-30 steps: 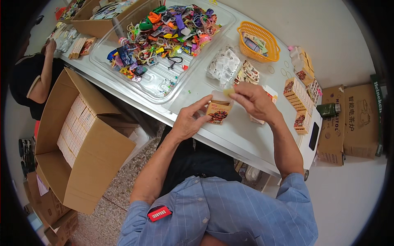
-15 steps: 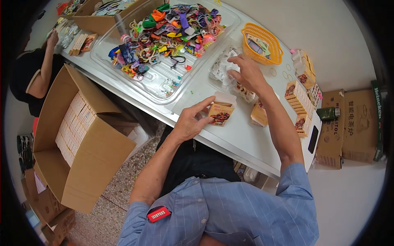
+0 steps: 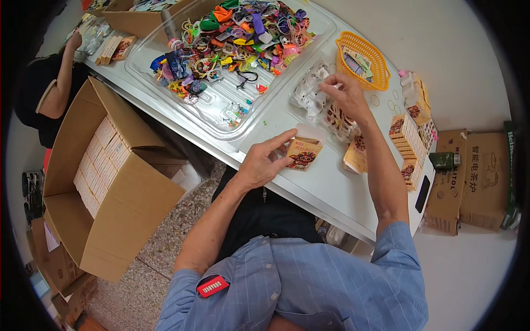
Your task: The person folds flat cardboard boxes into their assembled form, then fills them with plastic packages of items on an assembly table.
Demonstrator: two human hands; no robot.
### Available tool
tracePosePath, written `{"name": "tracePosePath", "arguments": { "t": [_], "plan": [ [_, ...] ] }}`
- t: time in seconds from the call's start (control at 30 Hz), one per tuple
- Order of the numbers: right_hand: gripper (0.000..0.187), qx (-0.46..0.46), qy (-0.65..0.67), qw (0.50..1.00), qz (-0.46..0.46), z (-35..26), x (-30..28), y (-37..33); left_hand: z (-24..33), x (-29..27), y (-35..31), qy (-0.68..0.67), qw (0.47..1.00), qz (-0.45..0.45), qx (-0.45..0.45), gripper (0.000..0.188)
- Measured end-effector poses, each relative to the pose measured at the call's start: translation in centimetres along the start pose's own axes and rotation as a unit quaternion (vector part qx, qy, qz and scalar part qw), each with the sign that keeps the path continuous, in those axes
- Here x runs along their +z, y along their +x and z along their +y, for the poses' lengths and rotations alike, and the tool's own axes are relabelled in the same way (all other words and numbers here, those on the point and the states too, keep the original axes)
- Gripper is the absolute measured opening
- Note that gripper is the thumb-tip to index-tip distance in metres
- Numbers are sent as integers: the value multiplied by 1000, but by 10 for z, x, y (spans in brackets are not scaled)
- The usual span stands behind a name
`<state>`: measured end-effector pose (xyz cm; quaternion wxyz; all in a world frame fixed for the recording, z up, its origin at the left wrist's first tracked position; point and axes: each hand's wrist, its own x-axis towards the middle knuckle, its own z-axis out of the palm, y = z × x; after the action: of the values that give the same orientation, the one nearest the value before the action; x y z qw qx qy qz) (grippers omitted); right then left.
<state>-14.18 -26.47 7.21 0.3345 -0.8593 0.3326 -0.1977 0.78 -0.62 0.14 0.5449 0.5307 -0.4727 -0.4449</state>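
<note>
My left hand [image 3: 259, 163] grips a small orange-and-cream printed carton [image 3: 303, 153] between thumb and fingers, near the table's front edge. The carton stands upright with its white top flap raised. Over a clear tray of small plastic packets [image 3: 310, 88], my right hand [image 3: 350, 99] has its thumb and forefinger pinched on a whitish clear packet, partly lost among the others. Just below that hand lies a bunch of red-and-white items [image 3: 339, 122], their kind unclear. More printed cartons [image 3: 356, 154] sit beside my right forearm.
A big clear tray [image 3: 223, 131] of colourful trinkets fills the table's middle. Behind my right hand stands a yellow basket [image 3: 381, 83] with cards. Carton stacks [image 3: 406, 138], a black phone [image 3: 423, 194] and a green bottle [image 3: 444, 160] are at right. An open cardboard box [image 3: 130, 215] holds packed cartons at left.
My right hand's fingers have closed together at the packets, where they were spread before. The left hand still holds the carton. The whole view has shifted slightly.
</note>
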Motion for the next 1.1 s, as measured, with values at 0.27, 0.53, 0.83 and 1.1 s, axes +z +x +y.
{"name": "tracePosePath", "arguments": {
  "t": [0.27, 0.53, 0.83, 1.1],
  "plan": [
    [11, 65, 187, 980, 25, 4, -16, -17, 1, 2, 0, -5, 1000, 1, 1, 74],
    [12, 35, 255, 965, -48, -43, -21, -61, 2, 4, 1, -18, 1000, 4, 11, 73],
    [12, -47, 10, 996, -69, -67, -7, -77, -1, 0, -1, -11, 1000, 4, 10, 74],
    [20, -197, -308, 930, -28, -7, -5, -2, -1, 3, -1, -14, 1000, 4, 12, 74]
  ]
}}
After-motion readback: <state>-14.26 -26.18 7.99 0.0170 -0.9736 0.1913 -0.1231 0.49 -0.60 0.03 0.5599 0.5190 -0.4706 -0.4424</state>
